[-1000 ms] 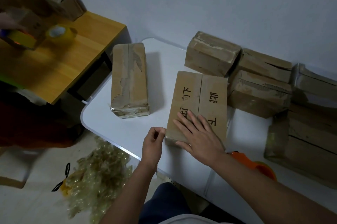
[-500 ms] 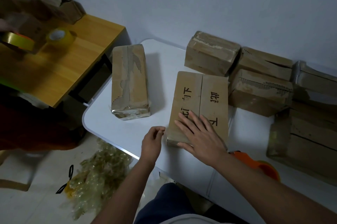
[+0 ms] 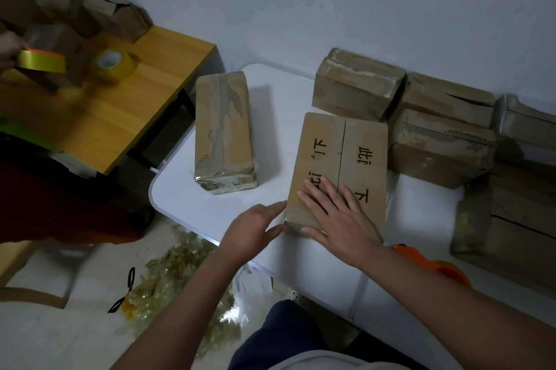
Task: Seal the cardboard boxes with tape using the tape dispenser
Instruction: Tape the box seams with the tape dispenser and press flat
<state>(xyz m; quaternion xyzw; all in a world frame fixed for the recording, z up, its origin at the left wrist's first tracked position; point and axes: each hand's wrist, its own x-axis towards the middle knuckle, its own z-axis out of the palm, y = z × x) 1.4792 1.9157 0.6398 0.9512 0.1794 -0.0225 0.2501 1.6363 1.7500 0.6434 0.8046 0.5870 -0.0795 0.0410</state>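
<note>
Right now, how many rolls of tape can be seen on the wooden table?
2. One yellow roll is at the left edge, held by another person's hand. One clear roll lies on the wooden table right of it. Boxes may hide others.

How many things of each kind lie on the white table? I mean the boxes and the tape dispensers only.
Cardboard boxes: at least 7; the dim stack on the right may hide more.
Orange tape dispenser: 1
Total: at least 8

Wood desk (image 3: 126,116) (left), plastic scraps (image 3: 168,276) on floor.
</note>
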